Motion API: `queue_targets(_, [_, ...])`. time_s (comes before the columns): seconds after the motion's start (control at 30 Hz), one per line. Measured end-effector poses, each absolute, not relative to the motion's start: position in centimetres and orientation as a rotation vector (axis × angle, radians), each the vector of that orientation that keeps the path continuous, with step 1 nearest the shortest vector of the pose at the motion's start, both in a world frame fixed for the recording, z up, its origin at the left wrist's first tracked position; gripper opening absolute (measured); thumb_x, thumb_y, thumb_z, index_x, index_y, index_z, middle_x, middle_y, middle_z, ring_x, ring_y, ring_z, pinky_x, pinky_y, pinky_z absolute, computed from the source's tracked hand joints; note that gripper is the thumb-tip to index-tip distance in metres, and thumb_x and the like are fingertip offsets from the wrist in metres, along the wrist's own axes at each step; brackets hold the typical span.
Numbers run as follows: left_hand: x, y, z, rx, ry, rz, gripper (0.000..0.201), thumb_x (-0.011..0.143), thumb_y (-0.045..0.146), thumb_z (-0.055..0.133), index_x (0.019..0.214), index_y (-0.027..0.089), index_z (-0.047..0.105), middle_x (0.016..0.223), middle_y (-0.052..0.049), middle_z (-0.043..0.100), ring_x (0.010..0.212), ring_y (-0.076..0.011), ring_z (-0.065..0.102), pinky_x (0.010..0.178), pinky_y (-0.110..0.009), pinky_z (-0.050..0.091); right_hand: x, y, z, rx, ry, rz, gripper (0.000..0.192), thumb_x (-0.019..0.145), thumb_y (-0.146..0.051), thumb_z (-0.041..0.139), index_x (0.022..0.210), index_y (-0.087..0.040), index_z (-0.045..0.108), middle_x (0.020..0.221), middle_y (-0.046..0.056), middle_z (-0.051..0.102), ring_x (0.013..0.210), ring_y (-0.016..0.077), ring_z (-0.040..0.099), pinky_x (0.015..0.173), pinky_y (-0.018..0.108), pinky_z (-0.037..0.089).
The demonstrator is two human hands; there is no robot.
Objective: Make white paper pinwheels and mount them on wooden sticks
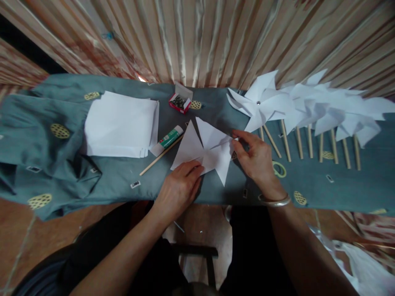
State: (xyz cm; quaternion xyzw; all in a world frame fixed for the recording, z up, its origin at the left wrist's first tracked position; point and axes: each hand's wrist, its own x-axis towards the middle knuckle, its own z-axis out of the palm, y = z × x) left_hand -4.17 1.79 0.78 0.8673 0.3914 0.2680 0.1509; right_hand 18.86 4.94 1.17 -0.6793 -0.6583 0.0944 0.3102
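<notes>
Left hand (180, 187) pressed flat, fingers extended, on the cut paper square (205, 150) at frame centre. Right hand (256, 158) pinched one paper flap's tip; glue stick (169, 139) lay just left of the paper on the desk (123, 181).

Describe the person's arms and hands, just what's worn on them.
Both forearms are bare, with no sleeves in view. The right hand has a plain silver-coloured bangle at the wrist. The left hand shows no ring, watch or glove.

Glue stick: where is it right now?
In the head view the glue stick lies left of centre on the grey-green cloth, between the stack of white paper and the cut paper pinwheel, beside a wooden stick.
</notes>
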Motion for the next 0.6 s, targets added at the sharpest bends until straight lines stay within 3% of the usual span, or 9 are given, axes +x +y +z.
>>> queue_targets(0.1, [-4.3, 1.8, 0.8, 2.5, 1.135, 0.814, 0.022, 0.091, 0.01, 0.055, 0.11, 0.011, 0.066, 0.111, -0.013, 0.07, 0.1, -0.0236, 0.069, 0.086, -0.04, 0.062, 19.3, 4.7, 1.3, -1.819, -1.597, 0.365, 0.028, 0.087, -0.034, 0.057, 0.104, -0.021, 0.075, 0.092, 0.007, 0.078, 0.079, 0.0231, 0.071, 0.077, 0.039, 0.056])
queue_targets(0.37, [-4.7, 1.6, 1.3, 2.533, 1.162, 0.908, 0.025, 0.091, 0.01, 0.053, 0.113, 0.014, 0.065, 0.114, -0.012, 0.069, 0.103, -0.0241, 0.065, 0.086, -0.042, 0.059, 20.4, 2.1, 1.6, -1.836, -1.431, 0.505, 0.024, 0.08, -0.036, 0.067, 0.097, -0.023, 0.076, 0.076, 0.002, 0.075, 0.066, 0.0186, 0.069, 0.065, 0.033, 0.053])
queue_targets(0.6, [-3.4, -1.4, 2.0, 2.603, 1.019, 0.808, 0.024, 0.092, 0.026, 0.061, 0.112, 0.014, 0.065, 0.113, -0.012, 0.07, 0.105, -0.0261, 0.06, 0.09, -0.044, 0.051, 19.8, -1.8, 1.6, -1.874, -1.46, 0.7, 0.024, 0.078, -0.036, 0.069, 0.094, -0.019, 0.074, 0.071, 0.002, 0.074, 0.061, 0.0176, 0.067, 0.06, 0.031, 0.052])
